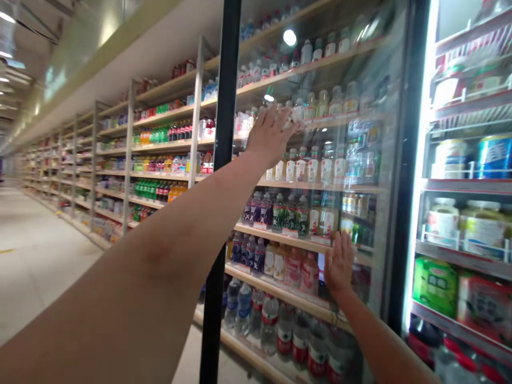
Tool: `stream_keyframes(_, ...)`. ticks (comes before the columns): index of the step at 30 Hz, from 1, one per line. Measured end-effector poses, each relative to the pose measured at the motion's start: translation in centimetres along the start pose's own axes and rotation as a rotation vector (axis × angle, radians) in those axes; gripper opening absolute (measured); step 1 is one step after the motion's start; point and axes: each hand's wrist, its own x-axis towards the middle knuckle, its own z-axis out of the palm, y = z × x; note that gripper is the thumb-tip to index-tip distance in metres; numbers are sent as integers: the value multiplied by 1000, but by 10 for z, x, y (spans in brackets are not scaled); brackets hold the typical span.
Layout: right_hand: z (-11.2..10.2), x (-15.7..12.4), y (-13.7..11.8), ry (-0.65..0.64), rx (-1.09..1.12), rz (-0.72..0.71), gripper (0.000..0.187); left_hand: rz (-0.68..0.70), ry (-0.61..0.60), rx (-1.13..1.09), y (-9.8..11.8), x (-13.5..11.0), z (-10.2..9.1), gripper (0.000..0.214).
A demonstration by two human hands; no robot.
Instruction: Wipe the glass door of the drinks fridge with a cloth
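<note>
Glass door [308, 186] with dark edges stands upright before the person, filling the middle of the view, and 2 bare arms extend toward it. The left arm runs from the lower left corner up and across the dark edge strip [226, 133], nearly straight at the elbow. At its end the left hand [272, 133] is raised high at the pane, back of the hand toward the camera, fingers pointing up and to the right. Those fingers are slightly bent and a little apart, and they keep a crumpled white wad [296, 118] beneath their tips, against the glass. Whether the wad is paper or cloth I cannot tell, as that spot is blurred.

The right arm rises from the lower right, and the right hand [340, 261] stands lower on the door, fingers up, close together and almost straight. It is unclosed and flat, with nothing visible in its grasp; it appears to lie at the glass, though I cannot tell whether the palm fully touches.

Through the pane show wooden shelves [276, 288] with rows of drink bottles [296, 213]. More shelving [160, 144] recedes to the left along a pale floor [36, 256]. Right of the door, a brightly lit cooler [464, 185] holds cans, jars, cartons and red-capped bottles.
</note>
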Motion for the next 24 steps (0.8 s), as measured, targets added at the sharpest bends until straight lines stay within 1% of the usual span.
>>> stream_keyframes(2, 0, 0, 0, 8, -6, -5, 63, -52, 38, -39, 1, 6, 4, 53)
stream_keyframes(4, -1, -1, 0, 6, -12, -6, 63, -78, 64, -64, 9, 2, 7, 54)
stream_keyframes(5, -1, -1, -1, 8, -15, -6, 63, -70, 66, -67, 14, -5, 7, 53)
stream_keyframes(7, -1, 0, -1, 13, -23, -7, 62, -4, 38, -54, 27, -28, 8, 53)
stream_keyframes(10, 0, 0, 0, 14, -36, -13, 62, 179, -49, -31, 48, -83, 8, 55)
stream_keyframes(16, 1, -5, 2, 16, -28, -3, 62, 505, -208, -133, 86, -216, 12, 59)
stream_keyframes(18, -1, -2, 1, 21, -12, -6, 62, 573, -269, -172, 95, -249, 13, 58)
stream_keyframes(19, -3, 4, -1, 32, 0, -8, 61, 592, -293, -184, 98, -259, 13, 57)
stream_keyframes(21, -6, 25, -7, 74, 32, 4, 59, 625, -315, -197, 101, -269, 13, 54)
stream_keyframes(22, -6, 40, -12, 98, 47, 14, 58, 644, -314, -198, 100, -267, 13, 54)
stream_keyframes(24, -6, 76, -23, 112, 66, 17, 57, 678, -293, -184, 96, -255, 12, 53)
